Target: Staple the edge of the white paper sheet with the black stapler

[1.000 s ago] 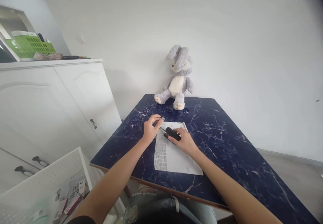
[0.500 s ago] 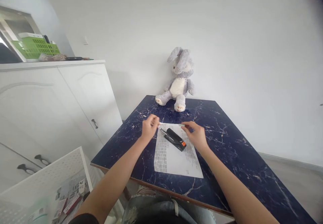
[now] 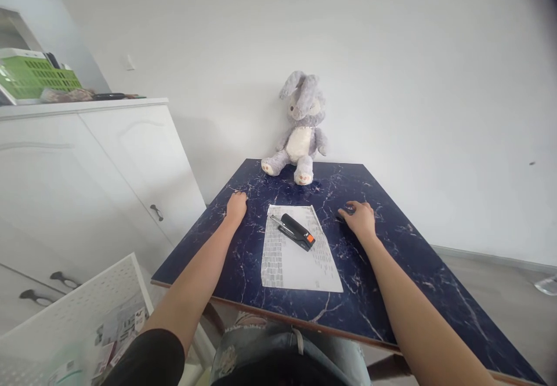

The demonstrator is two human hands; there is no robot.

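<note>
A black stapler (image 3: 300,235) with an orange patch lies slantwise on a printed sheet of paper (image 3: 300,273). Its metal strip sticks out at the upper left end. My left hand (image 3: 237,206) rests on the dark blue table, left of the paper, with its fingers curled in. Whatever it may hold is hidden. To the right of the paper, my right hand (image 3: 362,219) is low over the tabletop, thumb and fingers curved apart, and nothing shows between them. Neither hand touches the stapler or the paper.
A grey plush rabbit (image 3: 301,136) sits at the table's back edge against the wall. White cabinets (image 3: 126,154) stand on the left, with a green basket (image 3: 41,77) on top. A white perforated bin (image 3: 87,305) with boxes inside stands below, left of the table (image 3: 400,293).
Both hands have drawn apart, away from the paper's upper corners: the left one leftward, the right one rightward. The right hand's pinch on a small pale piece has opened. Stapler and paper stay together.
</note>
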